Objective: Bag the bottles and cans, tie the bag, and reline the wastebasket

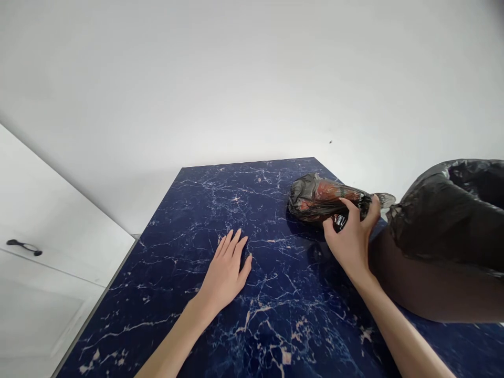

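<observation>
A small black plastic bag with something reddish inside lies on the dark blue marbled tabletop near its far right edge. My right hand is closed around the bag's twisted right end. Flat on the tabletop to the left rests my left hand, fingers stretched out and holding nothing.
A bin lined with a large black bag stands at the right edge of the table, its mouth open. A white wall runs behind. At the left is a white cabinet with a dark handle.
</observation>
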`<state>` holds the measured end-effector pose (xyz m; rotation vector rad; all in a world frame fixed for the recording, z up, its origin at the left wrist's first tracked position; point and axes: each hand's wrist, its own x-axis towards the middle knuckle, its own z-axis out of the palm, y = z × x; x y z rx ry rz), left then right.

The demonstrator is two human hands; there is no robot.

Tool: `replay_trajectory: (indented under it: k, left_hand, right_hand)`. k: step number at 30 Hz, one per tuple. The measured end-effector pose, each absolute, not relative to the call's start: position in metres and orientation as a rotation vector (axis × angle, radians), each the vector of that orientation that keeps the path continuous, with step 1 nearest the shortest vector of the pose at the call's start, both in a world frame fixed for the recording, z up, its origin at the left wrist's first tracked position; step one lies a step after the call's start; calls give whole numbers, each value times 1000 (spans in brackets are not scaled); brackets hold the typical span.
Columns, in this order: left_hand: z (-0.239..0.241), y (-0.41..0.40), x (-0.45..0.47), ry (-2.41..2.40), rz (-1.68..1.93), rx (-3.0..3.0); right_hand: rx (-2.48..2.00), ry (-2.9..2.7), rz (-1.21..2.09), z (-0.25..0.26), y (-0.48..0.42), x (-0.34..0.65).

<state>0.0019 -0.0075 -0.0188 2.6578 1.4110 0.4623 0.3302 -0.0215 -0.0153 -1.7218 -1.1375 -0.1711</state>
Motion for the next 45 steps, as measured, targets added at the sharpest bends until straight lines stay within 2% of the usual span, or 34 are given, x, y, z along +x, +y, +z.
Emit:
replay_trajectory:
  k: [9,21,24,31,37,45]
  left_hand:
    - [-18,-8,2,1408,464,2660]
    - [-21,-6,2,1400,505,2658]
    - [-20,-7,2,1405,489,2655]
    - [-21,-6,1,1406,478,2646]
    - [-21,-6,1,1416,472,2639]
    - [-19,-7,2,1413,449,2643]
  right_hand:
    - [-1616,-957,39,-37,-9,343]
    - [-1209,-1547,466,-11,-29,270]
    - [-1188,-1586,365,1,-36,266]
    - [-1404,-1273,-93,6,-34,285]
    - [-1577,-1232,-51,-10,-22,302]
    - [-1585,-1407,-21,-19,-23,290]
